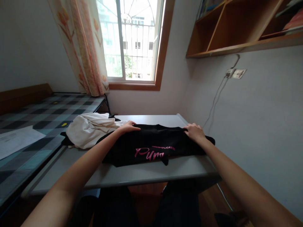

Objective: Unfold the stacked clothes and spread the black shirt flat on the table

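Observation:
A black T-shirt (pixel 151 138) with pink lettering lies across the table, its front edge uneven and one small corner sticking out below the print. My left hand (pixel 129 126) grips the far edge near the left shoulder side, fingers partly hidden behind the cloth. On the right, my right hand (pixel 194 131) pinches the far edge at the other side, thumb on the near face. Just left of my left hand is a crumpled heap of white cloth (pixel 88 129), with some black fabric showing beneath it.
The grey-white table (pixel 142 173) stands below a barred window (pixel 134 41). To the left is a bed with a checked cover (pixel 26 116) and a sheet of paper (pixel 20 138). A wooden shelf (pixel 236 28) and a wall socket (pixel 238 74) with cords are on the right.

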`<state>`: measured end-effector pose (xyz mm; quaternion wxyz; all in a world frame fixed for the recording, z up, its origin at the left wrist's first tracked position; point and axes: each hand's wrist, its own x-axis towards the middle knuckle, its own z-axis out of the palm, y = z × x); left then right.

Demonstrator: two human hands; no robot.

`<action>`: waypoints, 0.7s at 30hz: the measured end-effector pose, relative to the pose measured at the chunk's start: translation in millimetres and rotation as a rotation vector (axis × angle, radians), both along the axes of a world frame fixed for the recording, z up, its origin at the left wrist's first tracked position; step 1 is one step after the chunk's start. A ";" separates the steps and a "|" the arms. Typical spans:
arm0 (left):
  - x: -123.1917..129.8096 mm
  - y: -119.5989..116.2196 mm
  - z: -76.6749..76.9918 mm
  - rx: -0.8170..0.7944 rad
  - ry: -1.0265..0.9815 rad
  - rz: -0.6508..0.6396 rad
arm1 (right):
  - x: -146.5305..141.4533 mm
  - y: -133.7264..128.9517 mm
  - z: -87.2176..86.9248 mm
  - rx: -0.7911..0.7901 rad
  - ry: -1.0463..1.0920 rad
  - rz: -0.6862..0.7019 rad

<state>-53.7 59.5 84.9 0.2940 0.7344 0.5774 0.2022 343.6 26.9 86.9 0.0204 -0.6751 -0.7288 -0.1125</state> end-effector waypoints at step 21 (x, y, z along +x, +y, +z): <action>-36.7 -91.4 10.5 0.314 0.644 -0.272 | 10.8 -30.7 3.9 -0.370 0.233 0.240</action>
